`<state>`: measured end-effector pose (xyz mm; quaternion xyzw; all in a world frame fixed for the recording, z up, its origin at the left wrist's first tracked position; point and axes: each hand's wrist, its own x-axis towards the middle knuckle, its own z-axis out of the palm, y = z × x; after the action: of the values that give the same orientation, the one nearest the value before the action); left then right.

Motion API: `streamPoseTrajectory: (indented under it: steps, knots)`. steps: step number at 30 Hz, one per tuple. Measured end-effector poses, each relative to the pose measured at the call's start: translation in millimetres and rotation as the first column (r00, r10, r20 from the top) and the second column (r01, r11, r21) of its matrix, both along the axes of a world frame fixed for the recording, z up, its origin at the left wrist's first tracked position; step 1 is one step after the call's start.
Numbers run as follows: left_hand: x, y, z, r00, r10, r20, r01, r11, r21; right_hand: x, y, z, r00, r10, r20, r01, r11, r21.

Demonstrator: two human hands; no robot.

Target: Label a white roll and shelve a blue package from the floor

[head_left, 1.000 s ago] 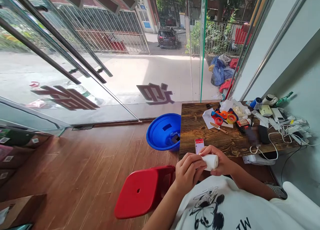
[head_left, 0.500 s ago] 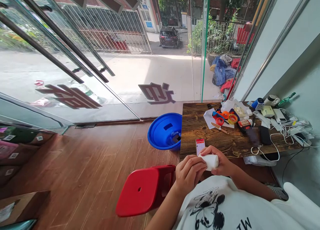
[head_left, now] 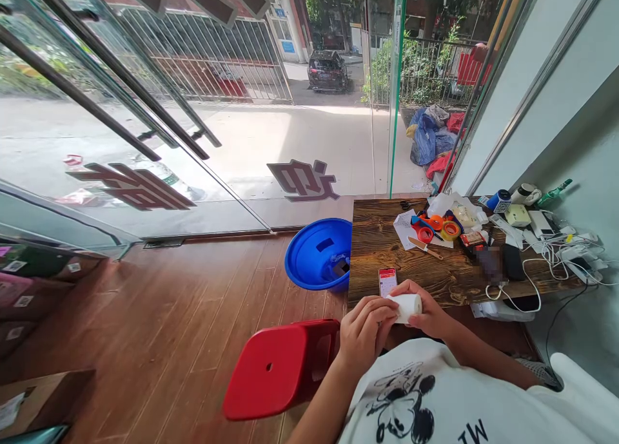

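Observation:
Both my hands hold a small white roll (head_left: 409,306) close to my chest, just in front of the near edge of a dark wooden table (head_left: 382,244). My left hand (head_left: 363,334) curls over the roll's left end. My right hand (head_left: 430,315) wraps it from the right and underneath. A phone with a red screen (head_left: 387,280) lies on the table right beyond my fingers.
Tape rolls (head_left: 438,227), a knife (head_left: 423,247), paper, chargers and white cables (head_left: 556,254) crowd the table's right half. A blue plastic basin (head_left: 316,254) stands on the floor left of the table. A red stool (head_left: 278,366) is beside my left arm. Glass doors ahead.
The roll has shifted slightly in my hands, its end now turned a little more toward the right. The view has barely moved.

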<state>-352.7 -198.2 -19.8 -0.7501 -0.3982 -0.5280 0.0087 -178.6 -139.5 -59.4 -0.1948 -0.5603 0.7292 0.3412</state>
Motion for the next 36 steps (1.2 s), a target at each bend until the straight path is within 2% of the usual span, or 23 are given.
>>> streamPoseTrajectory:
  steps: [4, 8, 10, 12, 13, 15, 18, 21, 23, 30, 36]
  knots:
    - [-2, 2, -4.4, 1.000, -0.004, -0.001, 0.004, 1.000, -0.031, -2, -1, -9, 0.999, 0.040, -0.016, -0.042, 0.990, -0.134]
    - [-2, 3, -7.7, 0.998, -0.025, 0.055, 0.029, 0.997, -0.073, -8, -2, -10, 1.000, 0.008, -0.023, -0.013, 0.977, -0.215]
    - [-3, 3, -9.6, 0.992, -0.018, 0.126, 0.033, 0.993, -0.116, -12, -1, -11, 0.999, -0.029, -0.043, 0.016, 0.960, -0.278]
    - [-8, 3, -13.2, 0.959, 0.038, 0.280, 0.012, 0.985, -0.174, -14, 2, -13, 0.993, -0.111, -0.035, 0.088, 0.911, -0.403]
    - [-12, 3, -15.9, 0.922, 0.081, 0.380, -0.004, 0.980, -0.200, -14, 5, -16, 0.986, -0.165, -0.019, 0.136, 0.872, -0.470]
    - [-22, 5, -23.2, 0.795, 0.167, 0.584, -0.024, 0.969, -0.244, -12, 12, -21, 0.966, -0.257, 0.019, 0.222, 0.793, -0.568]
    - [-40, 8, -37.0, 0.526, 0.295, 0.798, -0.004, 0.939, -0.344, -8, 20, -31, 0.950, -0.309, 0.044, 0.269, 0.738, -0.619]
    - [-56, 9, -50.6, 0.230, 0.490, 0.841, -0.002, 0.864, -0.503, -6, 24, -41, 0.942, -0.330, 0.065, 0.289, 0.693, -0.660]
    - [-65, 7, -58.2, 0.116, 0.565, 0.817, -0.003, 0.822, -0.569, -6, 25, -46, 0.936, -0.342, 0.079, 0.301, 0.665, -0.683]
    - [-85, 2, -75.3, -0.074, 0.644, 0.762, 0.064, 0.765, -0.641, -6, 29, -60, 0.918, -0.377, 0.120, 0.340, 0.596, -0.728]
    - [-97, 7, -86.1, -0.154, 0.676, 0.721, 0.178, 0.737, -0.652, -12, 33, -69, 0.896, -0.422, 0.138, 0.377, 0.559, -0.738]
